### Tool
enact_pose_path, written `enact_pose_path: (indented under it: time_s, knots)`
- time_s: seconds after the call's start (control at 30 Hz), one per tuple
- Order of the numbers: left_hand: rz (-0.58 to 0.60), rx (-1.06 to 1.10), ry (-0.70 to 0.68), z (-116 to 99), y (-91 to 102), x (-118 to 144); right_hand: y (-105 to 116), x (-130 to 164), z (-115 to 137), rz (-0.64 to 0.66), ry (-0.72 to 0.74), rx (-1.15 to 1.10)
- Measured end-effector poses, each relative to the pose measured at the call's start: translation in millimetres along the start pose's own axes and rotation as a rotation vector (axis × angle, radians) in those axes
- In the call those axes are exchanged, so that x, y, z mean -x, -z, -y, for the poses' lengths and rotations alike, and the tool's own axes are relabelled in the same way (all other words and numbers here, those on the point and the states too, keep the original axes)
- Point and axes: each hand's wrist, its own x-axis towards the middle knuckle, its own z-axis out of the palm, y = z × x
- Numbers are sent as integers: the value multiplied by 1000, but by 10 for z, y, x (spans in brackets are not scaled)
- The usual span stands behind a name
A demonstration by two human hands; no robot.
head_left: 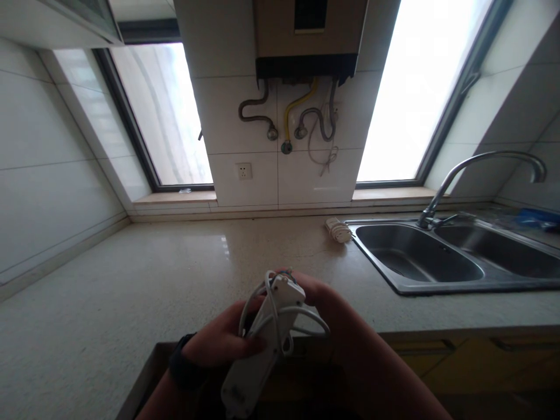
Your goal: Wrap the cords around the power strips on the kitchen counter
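A white power strip (249,379), tilted, is in front of me at the counter's near edge. Its white cord (273,309) loops loosely around the upper part of the body. My left hand (223,338) grips the strip from the left side, thumb pressed across it. At the far end, my right hand (308,286) is closed around the cord by the strip's tip; its fingertips are mostly hidden behind the loops. Something thin and bluish (286,274) shows there, too small to name.
On the pale countertop (153,274), a second white bundle with a wound cord (338,230) lies beside the double steel sink (396,289). A faucet (441,192) arches over the sink. Yellow drawers (459,356) are below. A wall socket (244,171) and a water heater (306,44) are ahead.
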Motion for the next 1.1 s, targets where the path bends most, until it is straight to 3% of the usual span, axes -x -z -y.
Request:
enact_pose_path:
  time_s: [0.17, 0.33, 0.43, 0.5, 0.67, 0.77, 0.9, 1.03, 1.1]
  knots:
    - [-384, 36, 23, 242, 184, 19, -76, 113, -304, -222, -67, -90]
    - [-455, -36, 108, 324, 211, -96, -116, 121, -510, -513, -47, -144]
    - [-606, -36, 113, 439, 149, -193, -170, 116, -511, -623, -11, -138]
    - [-655, -18, 87, 532, 100, -248, -244, 130, -481, -614, 55, -131]
    - [-756, -1, -51, 605, -30, -337, -469, 116, -458, -438, 211, -106]
    - [-813, 24, -100, 531, -89, -362, -509, 48, -477, -506, 297, -144]
    - [-838, 76, -63, 429, -92, -369, -474, -34, -521, -538, 345, -312]
    - [-901, 57, -42, 388, -22, -376, -460, -75, -557, -595, 317, -495]
    - [-873, 106, -9, 377, 5, -396, -474, -87, -563, -630, 283, -574]
